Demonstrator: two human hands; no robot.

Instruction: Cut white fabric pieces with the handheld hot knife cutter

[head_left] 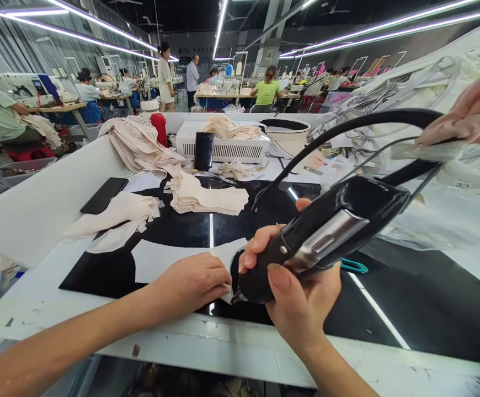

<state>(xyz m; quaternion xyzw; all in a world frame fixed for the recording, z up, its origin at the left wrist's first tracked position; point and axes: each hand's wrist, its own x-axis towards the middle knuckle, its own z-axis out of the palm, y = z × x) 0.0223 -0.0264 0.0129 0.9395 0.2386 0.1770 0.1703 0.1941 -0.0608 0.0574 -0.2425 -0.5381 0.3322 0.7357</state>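
My right hand (pixel 296 300) is closed round a black handheld tool (pixel 326 231) with a metal side plate and a thick black cable (pixel 347 124) running up to the right. Its tip touches a white fabric piece (pixel 169 259) lying on the black glossy worktop (pixel 409 298). My left hand (pixel 192 281) rests on that fabric just left of the tip, with its fingers curled and pinching the fabric's edge.
Stacks of cream fabric pieces (pixel 207 196) and a loose heap (pixel 136 143) lie further back, beside a black phone (pixel 104 194), another phone (pixel 203 150) leaning on a white box (pixel 223 144), and a red bottle (pixel 159 128). Another person's hand (pixel 472 110) holds cloth at upper right. Seated workers fill the background.
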